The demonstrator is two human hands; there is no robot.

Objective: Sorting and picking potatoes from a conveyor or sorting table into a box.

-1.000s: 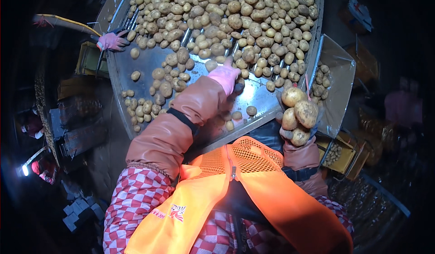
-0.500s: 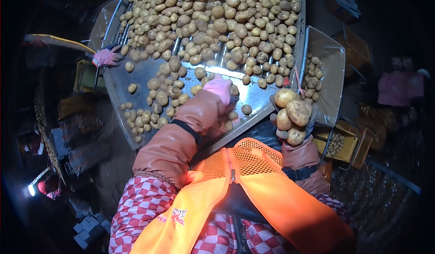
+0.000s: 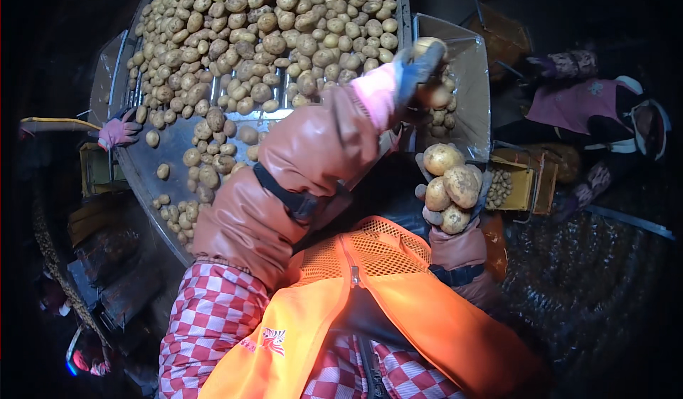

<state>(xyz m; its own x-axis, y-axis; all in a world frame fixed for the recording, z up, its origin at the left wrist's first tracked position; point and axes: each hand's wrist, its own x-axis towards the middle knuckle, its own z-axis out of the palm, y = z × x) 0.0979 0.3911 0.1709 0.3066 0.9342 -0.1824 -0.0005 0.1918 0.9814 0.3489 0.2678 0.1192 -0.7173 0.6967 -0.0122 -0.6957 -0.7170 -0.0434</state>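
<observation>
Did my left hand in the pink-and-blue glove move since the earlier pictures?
Yes. Against the flat grey metal table, your left hand moved right, from over its surface to the plastic-lined bin beside it.

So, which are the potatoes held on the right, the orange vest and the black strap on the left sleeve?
Held potatoes (image 3: 461,186): head view, rightmost potato's middle.
Orange vest (image 3: 421,299): head view, right front panel.
Black strap (image 3: 274,185): head view, flat band.

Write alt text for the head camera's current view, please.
A person's gloved, blurred left hand reaches over an open bin with potatoes in it, while the gloved right hand cradles four large potatoes. Ahead, a potato heap spreads over a metal table.
</observation>
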